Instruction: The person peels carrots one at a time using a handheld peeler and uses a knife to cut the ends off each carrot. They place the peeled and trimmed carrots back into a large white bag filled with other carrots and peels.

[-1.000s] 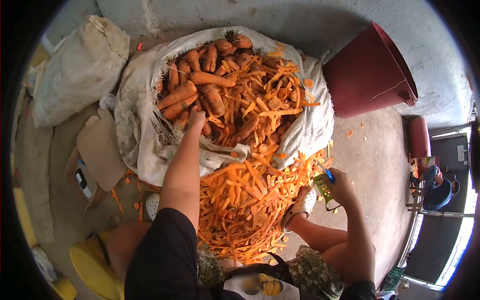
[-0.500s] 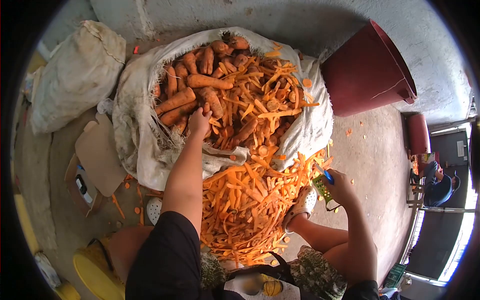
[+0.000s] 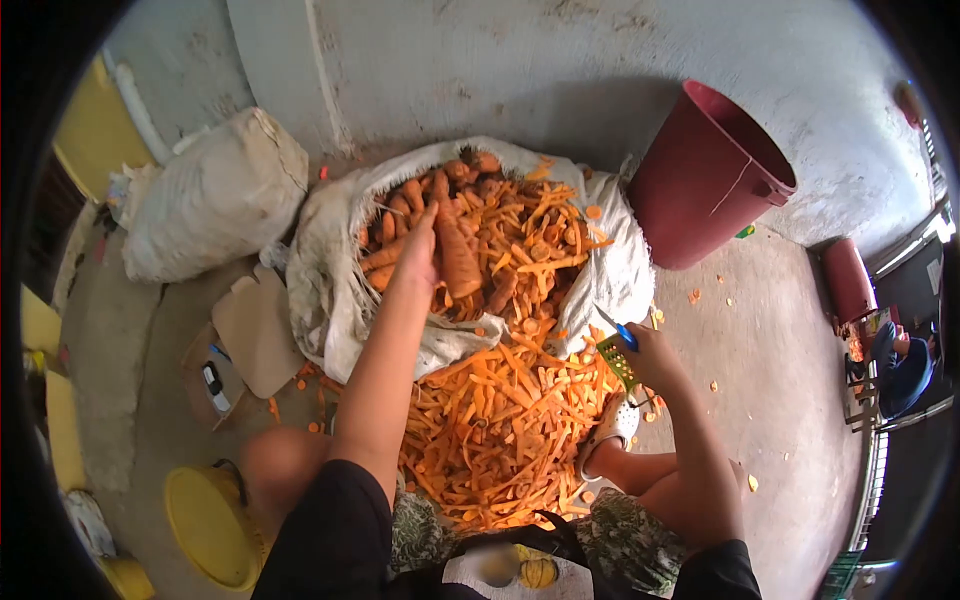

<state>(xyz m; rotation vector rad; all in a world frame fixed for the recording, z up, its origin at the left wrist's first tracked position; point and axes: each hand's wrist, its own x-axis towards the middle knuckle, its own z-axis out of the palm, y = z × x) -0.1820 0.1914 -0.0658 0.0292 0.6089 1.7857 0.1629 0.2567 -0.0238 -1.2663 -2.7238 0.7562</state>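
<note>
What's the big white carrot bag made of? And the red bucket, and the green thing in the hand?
The sack, where the left hand grips a carrot, looks like woven plastic or cloth: matte, wrinkled, floppy. The bucket seems moulded plastic, smooth, evenly dark red. The peeler in the right hand looks plastic, green with a blue part.

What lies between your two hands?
Head view: the sack's rim and heaped carrot peelings separate the left hand, gripping a carrot, from the right hand holding a peeler.
</note>
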